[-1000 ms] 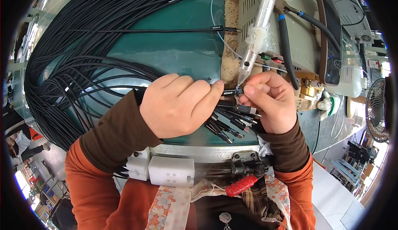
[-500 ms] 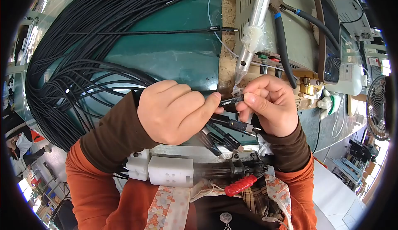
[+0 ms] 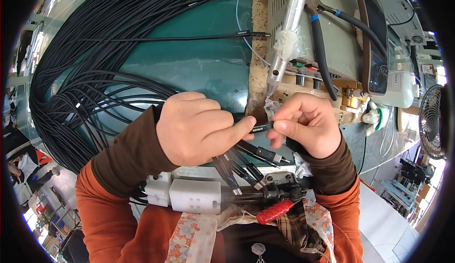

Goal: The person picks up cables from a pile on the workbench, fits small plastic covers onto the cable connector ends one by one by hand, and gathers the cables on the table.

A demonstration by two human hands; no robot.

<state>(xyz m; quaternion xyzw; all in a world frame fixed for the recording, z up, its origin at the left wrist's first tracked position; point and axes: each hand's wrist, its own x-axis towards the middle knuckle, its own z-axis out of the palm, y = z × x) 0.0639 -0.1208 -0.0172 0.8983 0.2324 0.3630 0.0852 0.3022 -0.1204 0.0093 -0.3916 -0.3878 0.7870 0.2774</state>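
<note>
- Black connector (image 3: 262, 128) sits between your 2 hands, lower than 1 second ago, so likely beyond reach of the metal nozzle (image 3: 275, 77).
- Your left hand (image 3: 199, 129) curls around its cable end; your right hand (image 3: 307, 126) pinches its other end between thumb and forefinger.
- Other connectors (image 3: 241, 172), swung closer to you, crowd below; crumpled white scrap (image 3: 271, 108) shows between nozzle and fingers.

Cable workshop, black cables (image 3: 85, 49) massed on a green worktop (image 3: 199, 64), pliers (image 3: 322, 49), metal-cased bench unit (image 3: 339, 49), red-handled clamp (image 3: 275, 212)
</note>
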